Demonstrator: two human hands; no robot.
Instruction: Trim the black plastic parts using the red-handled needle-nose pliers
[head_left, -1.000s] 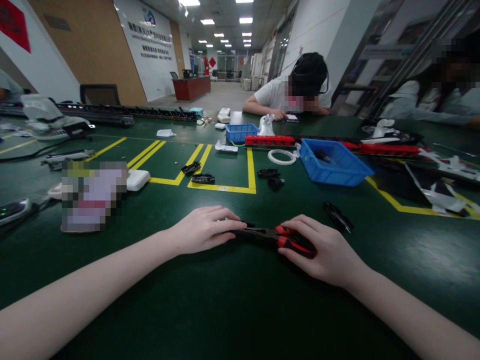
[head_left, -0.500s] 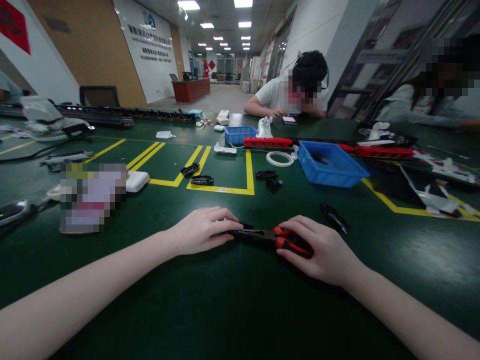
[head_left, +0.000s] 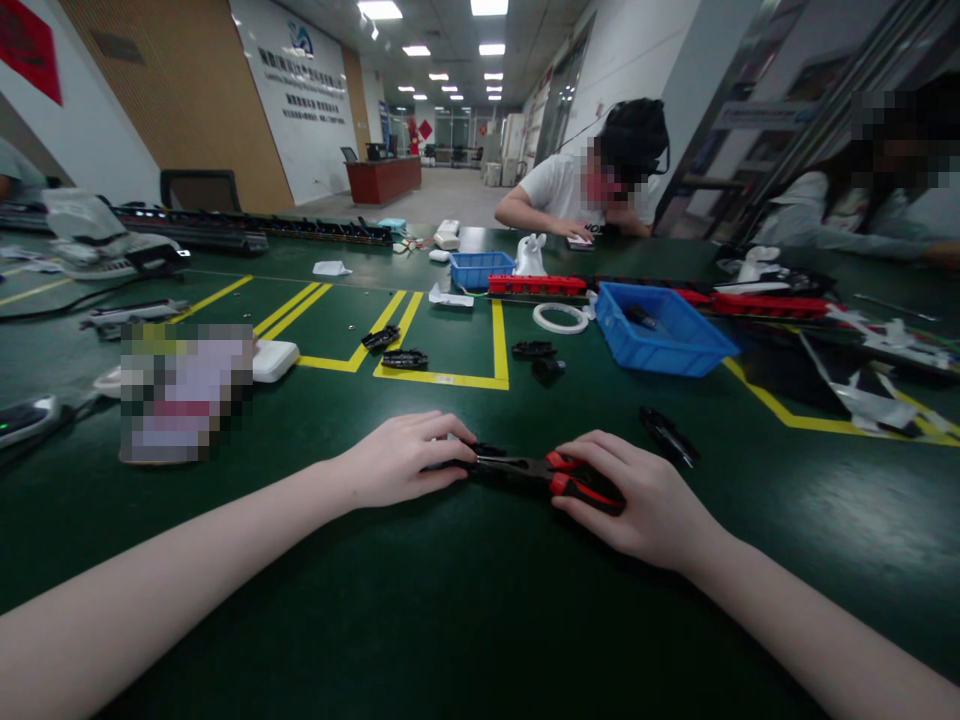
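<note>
My right hand (head_left: 637, 500) is closed around the red-and-black handles of long-nose pliers (head_left: 532, 468), whose jaws point left. Opposite it, my left hand (head_left: 412, 458) pinches a small black part (head_left: 491, 450), most of which is hidden behind the fingers and the plier jaws. The tips of the jaws meet this part right at my left fingertips; exactly what they grip I cannot make out. Just beyond my right hand lies a slim black plastic piece (head_left: 669, 436) on the green table (head_left: 480, 610).
Farther back are several black parts (head_left: 405, 359), a white ring (head_left: 560, 318), a blue bin (head_left: 664, 345) and a smaller blue bin (head_left: 480, 268). A phone (head_left: 187, 400) and a white case (head_left: 274, 362) lie at left. Across the table a person (head_left: 577, 190) leans over.
Both hands and the pliers stay almost in place, with only a slight shift at the jaws. The person across the table has moved a little to the right and lower.
</note>
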